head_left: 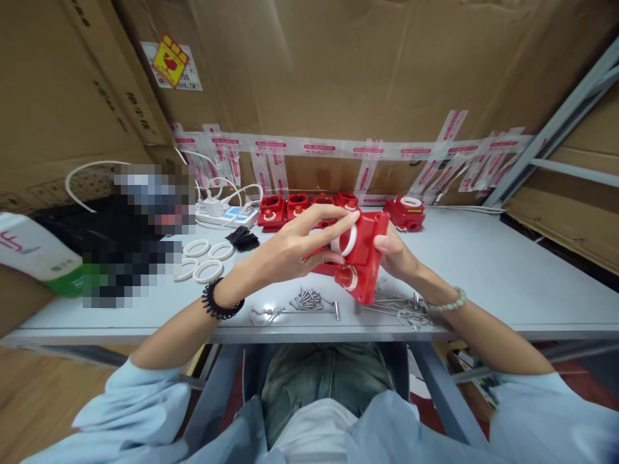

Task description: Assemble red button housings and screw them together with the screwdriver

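A glossy red housing (368, 248) has a domed knob (344, 278) and a round white ring (353, 241) on its face; slim metal screws (307, 299) lie in a loose pile. The flat pale table (483, 270) meets taped brown cardboard (338, 77). Above the table the housing sits between the right hand (397, 252), clamped on its edge, and the left hand (296, 241), whose fingers and thumb spread against the ring, whether gripping I cannot tell

Both f'arms (176, 332) angle inward. L hand (293, 248) stretched twd R hand (397, 252), fingers (325, 212) extended & slightly apart. R thumb (385, 243) pts L, other R fingers mostly hidden.
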Available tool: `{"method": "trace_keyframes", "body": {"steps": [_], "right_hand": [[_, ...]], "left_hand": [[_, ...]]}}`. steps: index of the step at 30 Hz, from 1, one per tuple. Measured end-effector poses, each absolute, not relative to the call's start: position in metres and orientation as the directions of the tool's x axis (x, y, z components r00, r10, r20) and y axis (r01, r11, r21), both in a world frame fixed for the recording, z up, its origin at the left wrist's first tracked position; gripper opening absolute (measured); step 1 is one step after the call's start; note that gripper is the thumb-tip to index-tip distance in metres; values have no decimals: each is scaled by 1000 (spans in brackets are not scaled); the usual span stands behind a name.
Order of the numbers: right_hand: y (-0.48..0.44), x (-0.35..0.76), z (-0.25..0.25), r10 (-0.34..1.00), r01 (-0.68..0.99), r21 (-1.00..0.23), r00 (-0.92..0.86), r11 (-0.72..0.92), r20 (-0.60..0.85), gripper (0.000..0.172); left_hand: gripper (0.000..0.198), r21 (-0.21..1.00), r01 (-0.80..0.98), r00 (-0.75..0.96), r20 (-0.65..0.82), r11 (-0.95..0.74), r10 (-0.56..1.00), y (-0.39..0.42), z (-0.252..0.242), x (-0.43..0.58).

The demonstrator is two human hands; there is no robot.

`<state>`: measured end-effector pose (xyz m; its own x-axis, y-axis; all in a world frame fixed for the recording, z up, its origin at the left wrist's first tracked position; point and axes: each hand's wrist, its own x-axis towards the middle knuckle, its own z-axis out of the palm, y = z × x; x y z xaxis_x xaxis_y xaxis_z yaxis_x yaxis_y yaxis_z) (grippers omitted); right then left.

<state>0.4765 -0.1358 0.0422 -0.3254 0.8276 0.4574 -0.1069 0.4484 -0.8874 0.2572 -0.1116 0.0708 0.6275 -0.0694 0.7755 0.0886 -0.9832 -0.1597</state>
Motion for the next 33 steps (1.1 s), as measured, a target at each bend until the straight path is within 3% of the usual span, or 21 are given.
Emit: {"method": "trace_keyframes", "body": {"steps": [5, 10, 14, 26, 33], "right_hand": [[-139, 475, 46, 857, -146, -931, -364, 334, 365, 44], [-138, 476, 46, 852, -96, -904, -306, 416, 425, 46], [-139, 476, 44, 850, -95, -899, -299, 427, 435, 41], [-144, 473, 49, 869, -289, -957, -469, 18, 158, 45], [-146, 472, 50, 854, -291, -955, -509, -54, 107, 46]], "left_hand": [[56, -110, 102, 618, 786, -989, -24, -110, 72, 258], [60, -43, 115, 578, 815, -992, 32, -109, 68, 261], [56, -74, 129, 581, 814, -989, 15, -111, 67, 261], [66, -156, 115, 681, 732, -981, -37, -124, 75, 258], [57, -95, 73, 669, 743, -993, -22, -123, 79, 256]]}}
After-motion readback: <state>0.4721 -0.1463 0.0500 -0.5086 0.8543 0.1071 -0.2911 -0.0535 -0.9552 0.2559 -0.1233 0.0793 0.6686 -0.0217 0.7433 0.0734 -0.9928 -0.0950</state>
